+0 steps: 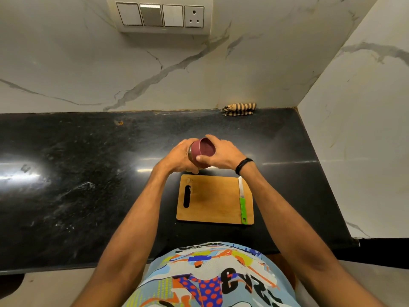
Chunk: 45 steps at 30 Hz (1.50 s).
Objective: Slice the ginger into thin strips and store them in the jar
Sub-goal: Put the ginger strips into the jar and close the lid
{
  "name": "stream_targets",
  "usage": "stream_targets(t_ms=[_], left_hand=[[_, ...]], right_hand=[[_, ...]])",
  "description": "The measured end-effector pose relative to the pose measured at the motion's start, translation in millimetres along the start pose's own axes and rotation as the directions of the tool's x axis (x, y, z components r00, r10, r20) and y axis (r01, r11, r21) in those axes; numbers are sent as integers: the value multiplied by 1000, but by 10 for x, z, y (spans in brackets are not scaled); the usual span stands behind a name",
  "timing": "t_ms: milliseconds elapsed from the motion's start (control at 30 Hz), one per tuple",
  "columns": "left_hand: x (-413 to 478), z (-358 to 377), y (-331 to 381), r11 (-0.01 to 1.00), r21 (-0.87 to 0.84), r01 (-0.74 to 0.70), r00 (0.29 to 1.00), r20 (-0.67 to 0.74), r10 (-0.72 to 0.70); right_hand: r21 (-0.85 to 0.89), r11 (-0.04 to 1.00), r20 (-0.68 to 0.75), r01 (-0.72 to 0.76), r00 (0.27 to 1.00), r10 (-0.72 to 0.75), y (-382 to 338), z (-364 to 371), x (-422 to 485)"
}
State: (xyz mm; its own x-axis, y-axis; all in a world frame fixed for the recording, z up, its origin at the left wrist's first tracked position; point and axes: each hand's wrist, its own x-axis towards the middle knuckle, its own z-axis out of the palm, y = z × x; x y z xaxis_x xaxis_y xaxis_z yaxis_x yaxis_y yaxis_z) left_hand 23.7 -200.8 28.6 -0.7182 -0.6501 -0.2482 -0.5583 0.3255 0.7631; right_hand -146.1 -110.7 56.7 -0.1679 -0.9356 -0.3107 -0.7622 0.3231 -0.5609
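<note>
A black stone countertop (88, 173) runs across the view, glossy, with bright glare on its left part and pale smears nearer the front edge. A small orange spot (119, 122) sits on it close to the back wall. That back wall (66, 63) is white marble with grey veins, and a matching side wall (365, 129) closes the counter on the right. A switch panel (162, 16) is mounted high on the back wall, with three switches and a three-pin socket (194, 16) at its right end. A folded striped cloth (240, 109) lies where counter meets back wall. Pale floor (55, 289) shows below the counter's front edge.
</note>
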Motion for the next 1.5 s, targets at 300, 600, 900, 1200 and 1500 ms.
stream_targets(t_ms=[300, 600, 900, 1200, 1500], left_hand=[[47, 27, 24, 997, -83, -1, 1000, -7, 0], [187, 251, -28, 994, -105, 39, 999, 16, -38], [152, 587, -18, 934, -76, 349, 889, -288, -356], [-730, 867, -401, 784, 25, 621, 747, -322, -582], [-762, 1015, -547, 811, 163, 562, 817, -262, -514]], right_hand=[[88, 996, -67, -32, 997, 38, 7, 58, 64], [-53, 999, -7, -4, 1000, 4, 159, -19, 172], [-218, 957, -144, -193, 976, 164, 223, 39, 404], [291, 923, -625, -253, 680, 384, 480, 491, -258], [166, 773, -500, -612, 624, 601, 829, 1297, -1200]])
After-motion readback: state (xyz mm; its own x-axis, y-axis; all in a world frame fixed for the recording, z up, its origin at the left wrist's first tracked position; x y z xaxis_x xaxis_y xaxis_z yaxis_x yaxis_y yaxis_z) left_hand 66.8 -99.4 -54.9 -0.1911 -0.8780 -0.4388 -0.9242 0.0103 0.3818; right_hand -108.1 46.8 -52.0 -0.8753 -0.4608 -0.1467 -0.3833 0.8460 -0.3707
